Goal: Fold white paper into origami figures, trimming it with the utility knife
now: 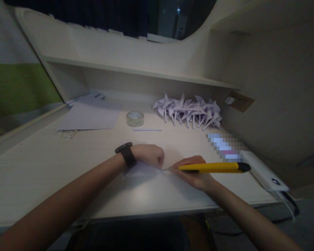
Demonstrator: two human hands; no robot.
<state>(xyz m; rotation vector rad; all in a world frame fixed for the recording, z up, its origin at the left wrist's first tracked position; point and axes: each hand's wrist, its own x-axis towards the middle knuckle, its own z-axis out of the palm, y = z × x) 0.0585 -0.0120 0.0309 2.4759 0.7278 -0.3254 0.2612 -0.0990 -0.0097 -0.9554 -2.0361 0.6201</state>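
Yellow knife lengthwise left-right, blade tip leftward.

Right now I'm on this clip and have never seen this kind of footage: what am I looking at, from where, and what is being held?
No machine: a head-worn camera looks down at a person's own bare hands on a pale desk. The left hand, with a black watch, presses a paper sheet flat. The right hand grips a yellow utility knife, blade at the sheet. Behind lie a tape roll, paper pinwheels, a paper stack and a white power bank.
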